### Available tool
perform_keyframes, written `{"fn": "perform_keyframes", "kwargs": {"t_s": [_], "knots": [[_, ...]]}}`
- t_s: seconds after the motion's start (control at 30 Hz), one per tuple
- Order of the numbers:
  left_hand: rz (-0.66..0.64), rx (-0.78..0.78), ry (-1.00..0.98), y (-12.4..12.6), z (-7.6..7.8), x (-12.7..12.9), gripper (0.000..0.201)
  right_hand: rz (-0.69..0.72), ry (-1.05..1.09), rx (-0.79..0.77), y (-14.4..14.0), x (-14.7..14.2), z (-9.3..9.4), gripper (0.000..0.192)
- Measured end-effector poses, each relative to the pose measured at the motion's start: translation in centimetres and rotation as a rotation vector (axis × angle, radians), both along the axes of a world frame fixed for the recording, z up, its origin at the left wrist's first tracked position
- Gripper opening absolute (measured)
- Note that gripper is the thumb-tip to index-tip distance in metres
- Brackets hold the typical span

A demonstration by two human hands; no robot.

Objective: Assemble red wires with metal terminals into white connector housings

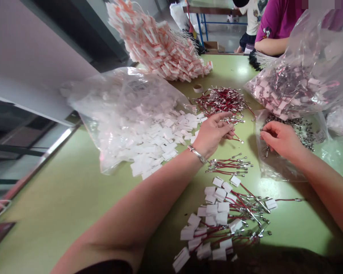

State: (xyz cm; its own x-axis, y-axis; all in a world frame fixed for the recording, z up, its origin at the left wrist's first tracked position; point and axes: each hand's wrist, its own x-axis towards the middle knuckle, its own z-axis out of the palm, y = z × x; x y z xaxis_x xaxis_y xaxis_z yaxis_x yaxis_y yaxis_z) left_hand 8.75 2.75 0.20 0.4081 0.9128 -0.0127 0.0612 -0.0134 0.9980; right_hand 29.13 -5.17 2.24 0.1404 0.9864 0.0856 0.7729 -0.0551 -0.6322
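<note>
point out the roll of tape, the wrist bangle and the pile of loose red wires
roll of tape (198, 88), head view, its top rim
wrist bangle (197, 154), head view, the metal band
pile of loose red wires (221, 99), head view, middle of heap

Single head-worn view, tilted, looked forward and down from close above the green tabletop (60, 198), facing across it.

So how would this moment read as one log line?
left hand: on a red wire | right hand: in clear bag of metal parts | finished wires: near edge
</note>
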Motion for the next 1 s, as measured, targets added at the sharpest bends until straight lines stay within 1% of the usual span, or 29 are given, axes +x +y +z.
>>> {"fn": "perform_keyframes", "kwargs": {"t_s": [0.07,0.1,0.13,0.2,0.27,0.3,0.33,0.4,0.43,0.47,0.5,0.53,0.57,0.6,0.63,0.67,0.73,0.8,0.87,0.93,1.0], "knots": [[0.002,-0.055,-0.013,-0.4,0.1,0.2,0.025,0.048,0.239,-0.07,-0.4,-0.8,0.1,0.013],[0.013,-0.076,-0.023,-0.6,0.1,0.3,0.021,0.083,0.304,-0.083,-0.6,-1.3,0.0,0.014],[0.023,-0.091,-0.034,-0.7,0.0,0.4,0.019,0.115,0.329,-0.079,-0.8,-1.7,0.0,0.014],[0.016,-0.098,-0.038,-0.9,-0.1,0.6,0.016,0.167,0.303,-0.059,-1.1,-2.4,-0.3,0.012],[-0.014,-0.038,0.031,-1.0,-0.1,0.6,0.013,0.192,0.252,-0.059,-1.3,-2.9,-0.5,0.012],[-0.008,0.043,0.095,-1.1,0.0,0.5,0.013,0.196,0.227,-0.061,-1.3,-3.0,-0.6,0.012],[0.018,0.168,0.169,-1.1,0.2,0.3,0.015,0.195,0.198,-0.055,-1.2,-3.0,-0.7,0.013],[0.066,0.511,0.316,-1.2,0.6,0.0,0.023,0.2,0.11,-0.023,-1.1,-2.9,-0.8,0.013],[0.051,0.686,0.383,-1.3,0.9,-0.1,0.028,0.214,0.053,0.001,-1.0,-2.8,-0.8,0.013],[-0.013,0.83,0.45,-1.4,1.1,-0.2,0.035,0.239,-0.006,0.021,-1.0,-2.8,-0.9,0.012],[-0.117,0.925,0.517,-1.6,1.2,-0.2,0.041,0.27,-0.061,0.04,-0.9,-2.7,-1.0,0.012],[-0.243,0.965,0.581,-1.8,1.2,-0.2,0.046,0.301,-0.109,0.054,-0.9,-2.7,-1.0,0.011],[-0.358,0.963,0.635,-2.0,1.1,-0.1,0.049,0.325,-0.142,0.064,-0.9,-2.7,-1.1,0.011],[-0.435,0.933,0.676,-2.2,1.0,0.0,0.048,0.34,-0.151,0.07,-0.9,-2.7,-1.1,0.011],[-0.467,0.89,0.701,-2.3,0.8,0.1,0.044,0.342,-0.129,0.071,-0.9,-2.6,-1.1,0.011],[-0.454,0.847,0.71,-2.4,0.6,0.1,0.037,0.322,-0.075,0.07,-0.9,-2.5,-1.1,0.011],[-0.37,0.781,0.688,-2.3,0.3,0.2,0.026,0.224,0.094,0.073,-0.8,-2.1,-1.0,0.014],[-0.294,0.728,0.622,-2.2,0.1,0.2,0.028,0.11,0.218,0.082,-0.8,-1.7,-0.9,0.016],[-0.276,0.672,0.543,-2.1,0.1,0.2,0.028,0.077,0.183,0.097,-0.8,-1.4,-0.8,0.015],[-0.283,0.614,0.49,-2.2,0.2,0.2,0.026,0.123,0.076,0.115,-0.9,-1.6,-0.9,0.015],[-0.296,0.571,0.463,-2.4,0.3,0.2,0.025,0.171,0.033,0.133,-1.1,-2.0,-1.0,0.015]]}}
